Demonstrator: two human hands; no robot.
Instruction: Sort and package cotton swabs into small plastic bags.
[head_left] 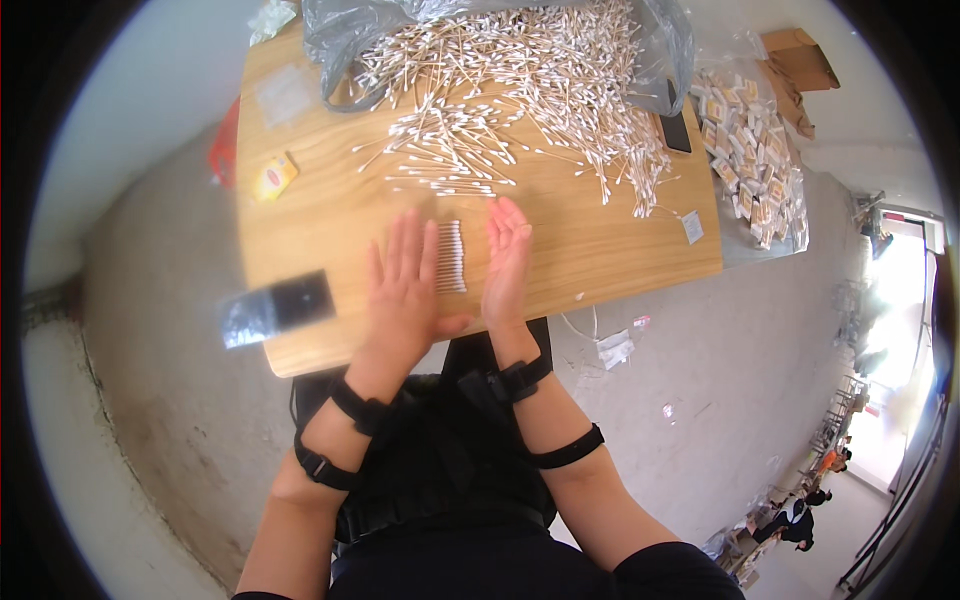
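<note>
A neat row of cotton swabs (453, 258) lies side by side on the wooden table (620, 235), between my two hands. My left hand (402, 275) is stretched out flat, palm down, its fingers apart along the row's left side. On the other side, my right hand (507, 262) stands on edge with a gap to the row. Its fingers are extended and slightly bent, with nothing visible in them. Just beyond both hands, loose cotton swabs (455, 145) spread toward me from a large heap (560, 60).
A grey plastic bag (335, 50) surrounds the heap. A dark phone (676, 132) lies at the right, near many small packed boxes (750, 160). On the left are a yellow packet (275, 177) and a dark, shiny flat pouch (278, 308). A small white square (692, 227) lies near the right edge.
</note>
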